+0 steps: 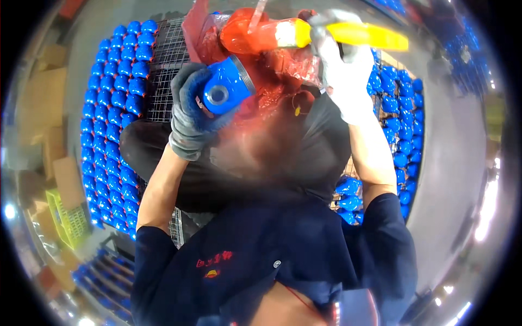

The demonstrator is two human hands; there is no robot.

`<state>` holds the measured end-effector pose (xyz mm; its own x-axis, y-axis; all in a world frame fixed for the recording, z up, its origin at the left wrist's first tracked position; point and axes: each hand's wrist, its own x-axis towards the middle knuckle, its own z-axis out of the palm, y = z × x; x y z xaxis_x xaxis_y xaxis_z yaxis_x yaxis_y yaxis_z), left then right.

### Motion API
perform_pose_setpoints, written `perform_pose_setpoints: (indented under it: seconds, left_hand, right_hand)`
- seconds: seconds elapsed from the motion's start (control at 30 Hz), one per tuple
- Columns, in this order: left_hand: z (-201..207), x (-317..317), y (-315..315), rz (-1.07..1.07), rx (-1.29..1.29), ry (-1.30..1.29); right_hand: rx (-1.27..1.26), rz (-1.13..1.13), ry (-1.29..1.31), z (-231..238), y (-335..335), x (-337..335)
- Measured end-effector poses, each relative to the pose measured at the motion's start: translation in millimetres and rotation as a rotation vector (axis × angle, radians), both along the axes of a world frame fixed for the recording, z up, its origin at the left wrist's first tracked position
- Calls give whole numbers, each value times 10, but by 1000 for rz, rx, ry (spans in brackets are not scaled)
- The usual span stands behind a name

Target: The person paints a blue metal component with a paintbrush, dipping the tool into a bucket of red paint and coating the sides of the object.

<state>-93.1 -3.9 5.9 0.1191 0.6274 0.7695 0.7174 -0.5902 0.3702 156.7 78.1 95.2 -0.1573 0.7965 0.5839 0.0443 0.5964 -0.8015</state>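
My left hand (190, 114), in a grey glove, grips a blue-painted round metal part (225, 87) with a grey threaded rim and a hole in its end. My right hand (340, 65), in a white glove, holds a paintbrush with a yellow handle (359, 33); its bristles, wet with red paint, sit just above the blue part. Behind them lies a red-stained plastic sheet (283, 65) with a red paint container (244, 30).
Rows of several blue-painted parts (117, 98) lie on the floor at the left, and more blue parts (399, 119) at the right. A wire mesh rack (166, 70) stands behind my left hand. Cardboard boxes (46, 103) and a yellow crate (65, 220) sit far left.
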Motion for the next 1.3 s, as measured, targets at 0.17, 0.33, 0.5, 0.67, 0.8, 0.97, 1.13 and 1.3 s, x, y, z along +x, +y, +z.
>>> perform_pose_setpoints:
  seconds: [0.17, 0.33, 0.5, 0.67, 0.8, 0.97, 1.13, 1.3]
  left_hand:
    - [91, 141, -134, -139, 96, 132]
    - [117, 211, -218, -263, 85, 199]
    - [138, 283, -287, -229, 110, 196]
    - [130, 199, -361, -123, -39, 166]
    - [143, 217, -343, -27, -80, 1]
    - [-46, 213, -406, -136, -371, -566]
    - [38, 74, -374, -277, -748, -1096]
    - [302, 113, -396, -549, -986, -1493]
  right_hand:
    - [-394, 19, -134, 520, -185, 22]
    - [-499, 202, -311, 617, -282, 154]
    - [-443, 272, -346, 433, -329, 243]
    - [-193, 227, -331, 324, -543, 220]
    - [20, 272, -302, 138, -624, 213]
    - [342, 362, -302, 68, -587, 177]
    - [563, 320, -474, 99, -570, 124]
    - [647, 321, -451, 34, -518, 157]
